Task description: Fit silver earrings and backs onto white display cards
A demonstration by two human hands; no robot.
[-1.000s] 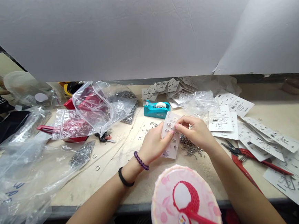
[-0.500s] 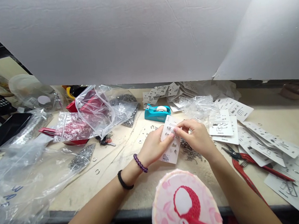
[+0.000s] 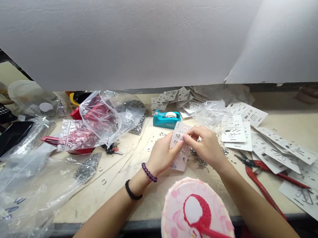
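My left hand [image 3: 163, 153] is closed on a white earring card [image 3: 180, 162], its thumb lying across the front. Small metallic earrings sit in rows on the card, which is tilted. My right hand [image 3: 203, 144] pinches at the card's face near the left thumb; whatever is between its fingertips is too small to make out. Beneath the right hand lies a pile of tiny metal pieces [image 3: 197, 159]. A teal tape dispenser [image 3: 166, 120] stands just beyond the card.
Red-handled pliers [image 3: 258, 171] and many filled cards [image 3: 309, 180] lie at right. Clear plastic bags [image 3: 25, 203] spread over the left side, near a bag of pink pieces [image 3: 79, 134]. A pink round fan [image 3: 180, 220] rises at the front edge. A white panel [image 3: 141, 39] overhangs the back.
Both hands stay at the card, with only slight finger movement of the right hand. The view has shifted a little; nothing else visibly differs.
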